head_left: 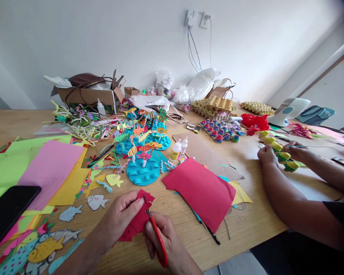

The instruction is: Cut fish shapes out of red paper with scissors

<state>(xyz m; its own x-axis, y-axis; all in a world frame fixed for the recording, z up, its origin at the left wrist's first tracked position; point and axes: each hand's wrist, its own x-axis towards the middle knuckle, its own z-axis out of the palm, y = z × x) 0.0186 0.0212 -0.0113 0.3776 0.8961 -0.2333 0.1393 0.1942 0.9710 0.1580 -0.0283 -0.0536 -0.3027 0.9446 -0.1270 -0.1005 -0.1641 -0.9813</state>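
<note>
Near the table's front edge, my left hand [126,212] pinches a piece of red paper [132,230] with dark drawn lines on it. Red-handled scissors [157,238] are gripped in my right hand [167,238], their blades at the paper's edge. A notch shows where the blades meet the paper. Just right of my hands lies a larger sheet of red paper [202,191], with a black pen [213,235] partly under it. Paper fish cutouts, among them a white fish [97,202] and a yellow fish [46,249], lie left of my left hand.
Blue discs [143,170] with colourful paper fish stand ahead, beside glue bottles [175,150]. Coloured sheets [47,170] and a black phone [10,214] lie left. At right, another person's hands [268,156] hold a strip of yellow-green cups [283,156]. Boxes and egg cartons [213,105] line the wall.
</note>
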